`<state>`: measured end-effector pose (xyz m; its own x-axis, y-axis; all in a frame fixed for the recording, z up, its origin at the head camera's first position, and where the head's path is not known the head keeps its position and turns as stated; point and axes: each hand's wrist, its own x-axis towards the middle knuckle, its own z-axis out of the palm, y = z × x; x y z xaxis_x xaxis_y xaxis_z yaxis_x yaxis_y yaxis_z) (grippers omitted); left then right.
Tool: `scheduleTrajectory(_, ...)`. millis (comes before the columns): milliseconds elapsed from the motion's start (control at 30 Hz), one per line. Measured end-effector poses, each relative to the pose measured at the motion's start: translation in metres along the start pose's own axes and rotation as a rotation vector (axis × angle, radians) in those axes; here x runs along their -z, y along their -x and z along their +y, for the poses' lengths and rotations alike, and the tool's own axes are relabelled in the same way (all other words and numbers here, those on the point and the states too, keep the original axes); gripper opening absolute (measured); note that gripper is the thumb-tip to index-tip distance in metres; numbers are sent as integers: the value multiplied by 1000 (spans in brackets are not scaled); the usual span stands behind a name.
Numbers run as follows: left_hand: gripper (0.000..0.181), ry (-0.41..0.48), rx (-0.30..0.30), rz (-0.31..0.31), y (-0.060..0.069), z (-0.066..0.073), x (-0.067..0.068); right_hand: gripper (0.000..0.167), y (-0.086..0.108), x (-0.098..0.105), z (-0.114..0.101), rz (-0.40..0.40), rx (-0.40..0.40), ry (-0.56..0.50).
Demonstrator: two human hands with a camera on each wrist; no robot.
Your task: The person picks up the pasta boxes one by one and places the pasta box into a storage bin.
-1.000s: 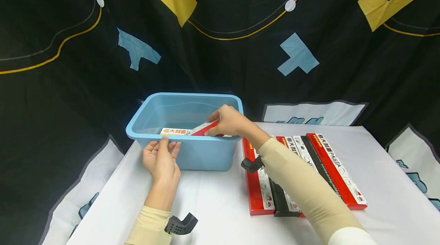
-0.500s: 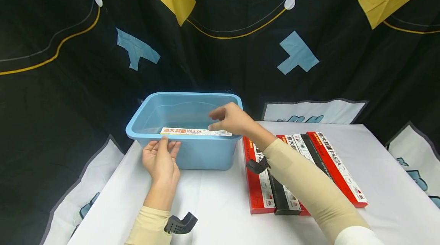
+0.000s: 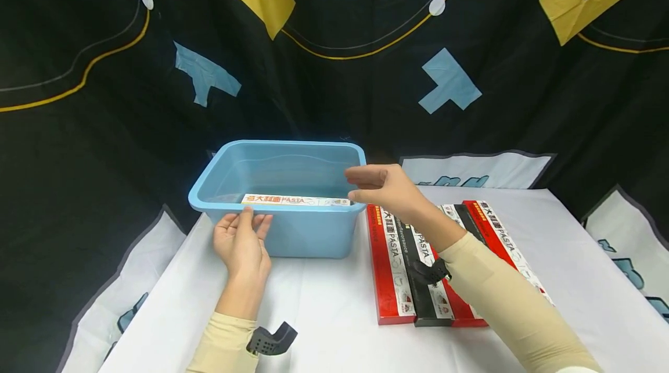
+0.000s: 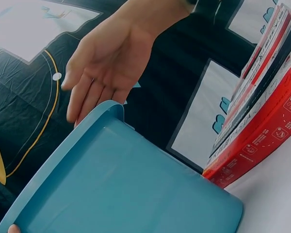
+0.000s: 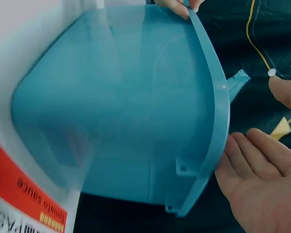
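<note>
A light-blue plastic bin (image 3: pixel 308 236) stands on the white table. My left hand (image 3: pixel 243 248) holds its near rim at the left, thumb over the edge; in the right wrist view, fingers pinch the rim too. Inside the bin, a pasta box (image 3: pixel 295 200) shows its white printed side just above the near rim. My right hand (image 3: pixel 392 190) is over the bin's right end, fingers extended, thumb apart, nothing between them. Below the right forearm, several red and black pasta boxes (image 3: pixel 388 280) lie side by side on the table.
The white-covered table (image 3: pixel 324 315) extends in front of the bin and to the right of the boxes. A black curtain (image 3: pixel 334 100) with yellow and blue tape shapes hangs behind. Each wrist wears a black camera mount (image 3: pixel 272 339).
My right hand let go of a red-and-white pasta box inside the bin, lifted out and moved right towards the boxes on the table. My left hand stays on the rim.
</note>
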<state>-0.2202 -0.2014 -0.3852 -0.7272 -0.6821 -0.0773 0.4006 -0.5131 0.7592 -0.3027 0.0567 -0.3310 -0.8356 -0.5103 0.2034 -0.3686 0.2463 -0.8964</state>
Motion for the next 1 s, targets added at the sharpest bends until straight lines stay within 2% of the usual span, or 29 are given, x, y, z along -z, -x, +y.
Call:
scheduleTrajectory(267,25,-11,8,5,-1,1,0,57,33,27,7,126,-55,-9)
scheduleTrajectory(433,25,-12,11,6,-1,1,1,60,55,49,21,202,-64,18)
scheduleTrajectory(567,26,-5,15,9,-1,-2,1,64,74,64,36,263,-86,87)
scheduleTrajectory(833,24,-3,22,19,-1,-3,1,74,119,84,61,455,-168,300)
scheduleTrajectory(1000,26,-7,9,8,-1,-2,1,77,145,98,77,508,-237,379)
